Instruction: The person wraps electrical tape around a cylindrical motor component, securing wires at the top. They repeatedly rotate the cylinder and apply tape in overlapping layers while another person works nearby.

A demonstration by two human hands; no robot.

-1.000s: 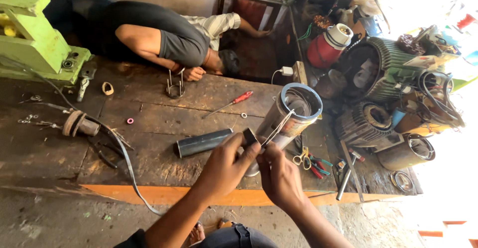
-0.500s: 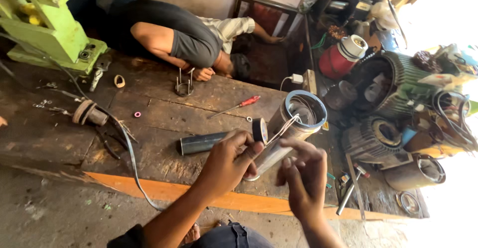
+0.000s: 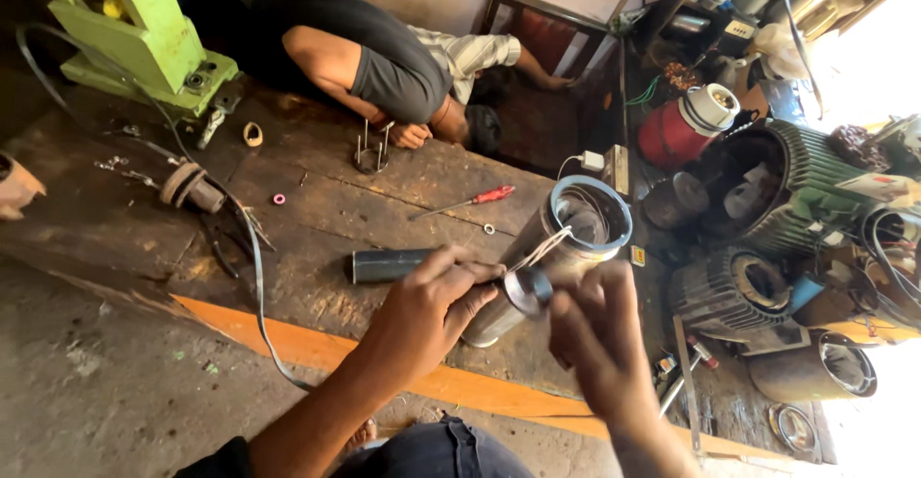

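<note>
Head view: the left hand point(image 3: 422, 310) closes around the end of a dark metal tube point(image 3: 384, 265) that lies flat on the wooden workbench point(image 3: 317, 219), thumb and fingers wrapped over a small round metal cap point(image 3: 529, 289) at the tube's near end. The right hand point(image 3: 600, 339) hangs just beside that cap with its fingers curled loosely; whether they pinch anything cannot be told, since the fingertips are blurred. Pale wires point(image 3: 539, 248) run from the spot between both hands up into a steel stator cylinder point(image 3: 561, 248), which lies tilted on the bench with its open mouth facing up and away, touching the left hand's knuckles.

Farther out on the bench lie a red-handled screwdriver point(image 3: 470, 200), a small pink ring point(image 3: 279, 199) and a black cable point(image 3: 245, 248) that loops over the orange bench edge. A green machine point(image 3: 134, 36) stands at the far left corner. Beyond the bench another person point(image 3: 374, 56) in a dark shirt bends low to the floor. To the right sit several ribbed motor housings point(image 3: 815, 190) and a red jug point(image 3: 686, 123).
</note>
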